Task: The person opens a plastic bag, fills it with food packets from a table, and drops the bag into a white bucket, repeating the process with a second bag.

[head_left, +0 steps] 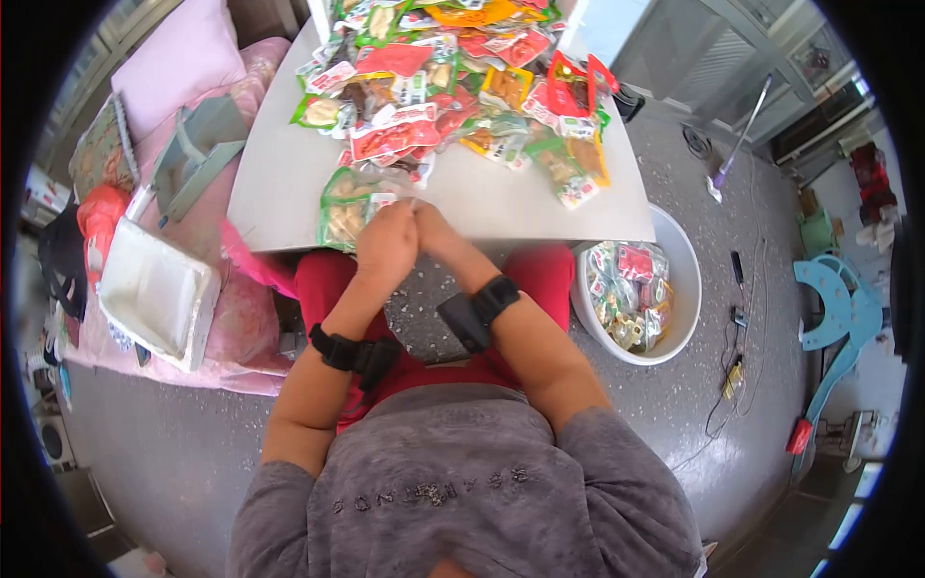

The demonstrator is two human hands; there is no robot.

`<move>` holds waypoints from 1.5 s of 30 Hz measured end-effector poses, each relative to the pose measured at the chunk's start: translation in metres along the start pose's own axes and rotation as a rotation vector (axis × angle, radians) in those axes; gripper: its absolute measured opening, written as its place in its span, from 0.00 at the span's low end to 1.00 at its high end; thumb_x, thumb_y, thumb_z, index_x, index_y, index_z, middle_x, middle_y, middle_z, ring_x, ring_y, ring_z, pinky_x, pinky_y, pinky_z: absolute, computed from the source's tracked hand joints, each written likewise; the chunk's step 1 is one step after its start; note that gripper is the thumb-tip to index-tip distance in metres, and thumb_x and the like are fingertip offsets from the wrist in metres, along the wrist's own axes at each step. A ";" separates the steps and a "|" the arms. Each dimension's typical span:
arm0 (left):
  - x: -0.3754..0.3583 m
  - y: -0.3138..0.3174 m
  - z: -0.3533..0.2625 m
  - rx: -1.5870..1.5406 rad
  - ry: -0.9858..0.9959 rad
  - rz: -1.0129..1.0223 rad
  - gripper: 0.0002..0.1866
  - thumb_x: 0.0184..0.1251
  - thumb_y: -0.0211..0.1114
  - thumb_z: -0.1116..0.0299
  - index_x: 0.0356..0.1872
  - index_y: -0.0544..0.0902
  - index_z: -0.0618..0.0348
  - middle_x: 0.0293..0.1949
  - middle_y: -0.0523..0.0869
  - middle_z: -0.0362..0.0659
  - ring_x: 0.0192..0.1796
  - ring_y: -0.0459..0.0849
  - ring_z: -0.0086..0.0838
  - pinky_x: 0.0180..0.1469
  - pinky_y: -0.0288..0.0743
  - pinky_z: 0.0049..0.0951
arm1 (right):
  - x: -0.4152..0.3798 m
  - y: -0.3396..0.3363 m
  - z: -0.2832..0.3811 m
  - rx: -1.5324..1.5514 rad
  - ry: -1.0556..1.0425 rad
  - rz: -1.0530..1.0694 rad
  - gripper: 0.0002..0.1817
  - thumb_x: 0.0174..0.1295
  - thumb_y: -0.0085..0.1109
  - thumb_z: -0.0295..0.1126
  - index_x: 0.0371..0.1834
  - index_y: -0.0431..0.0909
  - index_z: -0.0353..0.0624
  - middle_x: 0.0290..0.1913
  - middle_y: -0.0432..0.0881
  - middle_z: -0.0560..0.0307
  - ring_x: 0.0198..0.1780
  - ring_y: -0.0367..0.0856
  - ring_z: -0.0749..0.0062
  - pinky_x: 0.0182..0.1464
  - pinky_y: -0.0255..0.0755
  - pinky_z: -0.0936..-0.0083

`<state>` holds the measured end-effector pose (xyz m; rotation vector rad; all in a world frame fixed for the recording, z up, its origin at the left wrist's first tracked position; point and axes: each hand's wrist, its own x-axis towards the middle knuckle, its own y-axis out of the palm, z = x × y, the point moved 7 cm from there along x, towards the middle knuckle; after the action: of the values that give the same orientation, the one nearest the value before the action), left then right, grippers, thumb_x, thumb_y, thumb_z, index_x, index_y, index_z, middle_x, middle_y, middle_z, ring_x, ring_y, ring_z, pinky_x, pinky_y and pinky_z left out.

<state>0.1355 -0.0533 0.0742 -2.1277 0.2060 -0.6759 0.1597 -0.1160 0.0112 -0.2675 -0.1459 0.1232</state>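
At the near edge of the table, my left hand [387, 238] is closed at the right side of a green-edged snack packet [343, 214] with pale pieces inside. My right hand [434, 229] is pressed against the left one, its fingers closed and partly blurred; what they pinch is hidden. Just beyond both hands lies a big heap of sealed snack packets [395, 135] in red, green, yellow and clear wrapping. A green-edged packet [559, 169] rests at the right side of the heap.
To the right of my legs, a white bucket [686, 289] on the floor holds several packets. On the left, a pink-covered bed [246, 332] carries a white foam box [154, 284] and a grey plastic bin [207, 144]. Cables [747, 337] trail over the floor at the right.
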 end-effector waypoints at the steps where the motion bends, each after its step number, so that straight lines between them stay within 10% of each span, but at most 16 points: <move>1: 0.001 -0.002 0.006 -0.015 0.000 -0.027 0.09 0.53 0.46 0.68 0.32 0.71 0.60 0.27 0.75 0.51 0.32 0.73 0.44 0.32 0.67 0.40 | 0.004 0.006 -0.003 -0.026 -0.013 0.030 0.10 0.51 0.46 0.29 0.35 0.70 0.36 0.26 0.75 0.54 0.28 0.76 0.67 0.28 0.71 0.74; 9: 0.003 0.017 0.038 -0.297 -0.153 -0.031 0.06 0.54 0.49 0.70 0.29 0.71 0.62 0.26 0.75 0.53 0.30 0.74 0.45 0.31 0.66 0.36 | -0.028 -0.040 0.018 0.144 0.333 0.124 0.07 0.50 0.50 0.29 0.30 0.71 0.38 0.25 0.73 0.60 0.26 0.73 0.78 0.27 0.67 0.84; 12: 0.002 0.029 0.042 -0.340 -0.169 -0.054 0.06 0.54 0.49 0.70 0.28 0.71 0.62 0.25 0.75 0.53 0.30 0.74 0.44 0.30 0.66 0.35 | -0.031 -0.126 0.012 -0.351 -0.115 -0.310 0.09 0.48 0.49 0.29 0.32 0.69 0.37 0.27 0.74 0.48 0.30 0.74 0.59 0.33 0.67 0.70; 18: 0.004 0.034 0.045 -0.370 -0.179 -0.083 0.06 0.54 0.50 0.70 0.28 0.71 0.61 0.24 0.75 0.52 0.29 0.74 0.44 0.30 0.66 0.34 | -0.052 -0.236 -0.015 -0.912 0.116 -0.793 0.19 0.44 0.54 0.37 0.39 0.68 0.39 0.45 0.70 0.48 0.46 0.67 0.54 0.43 0.63 0.59; 25: 0.003 0.038 0.046 -0.358 -0.177 -0.086 0.06 0.54 0.50 0.69 0.28 0.71 0.61 0.24 0.75 0.52 0.29 0.74 0.44 0.30 0.66 0.35 | -0.053 -0.208 -0.054 -0.844 0.287 -0.440 0.21 0.39 0.55 0.36 0.40 0.67 0.43 0.46 0.69 0.51 0.51 0.63 0.57 0.46 0.60 0.59; 28: 0.003 0.039 0.046 -0.332 -0.197 -0.068 0.06 0.53 0.50 0.68 0.28 0.71 0.60 0.24 0.75 0.52 0.29 0.74 0.45 0.30 0.66 0.36 | -0.067 -0.178 -0.027 -0.878 0.000 -0.445 0.21 0.39 0.56 0.37 0.40 0.67 0.44 0.46 0.68 0.51 0.52 0.62 0.58 0.49 0.58 0.60; 45: 0.005 0.040 0.035 -0.263 -0.279 0.096 0.15 0.51 0.49 0.67 0.42 0.70 0.58 0.28 0.77 0.52 0.32 0.75 0.43 0.33 0.66 0.37 | -0.071 -0.146 -0.006 -0.949 0.054 -0.376 0.20 0.36 0.55 0.37 0.38 0.71 0.48 0.44 0.70 0.55 0.47 0.66 0.59 0.45 0.59 0.60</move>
<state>0.1628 -0.0549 0.0281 -2.4180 0.2524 -0.3027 0.1059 -0.2675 0.0365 -1.1800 -0.1912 -0.3430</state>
